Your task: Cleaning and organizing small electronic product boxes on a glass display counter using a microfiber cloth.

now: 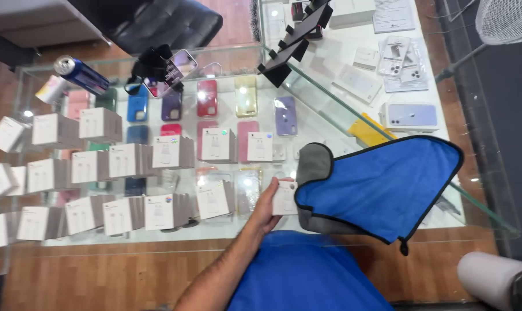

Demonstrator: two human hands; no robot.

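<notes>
A small white box (284,198) is held just above the near edge of the glass tabletop (330,115), pinched by the left hand (270,206) with the thumb on its top edge and the fingers curled behind it. Its right side is overlapped by a blue cloth with a grey underside (382,184), which is draped over where the right hand would be; the right hand is not seen, so its state cannot be told. To the left, rows of similar white boxes (117,167) are stood on the glass. Beneath the glass, coloured phone cases (207,98) are laid out in rows. Farther off, a blue drink can (81,74) lies on its side near the far left corner, and a phone (177,70) is propped beside it.
</notes>
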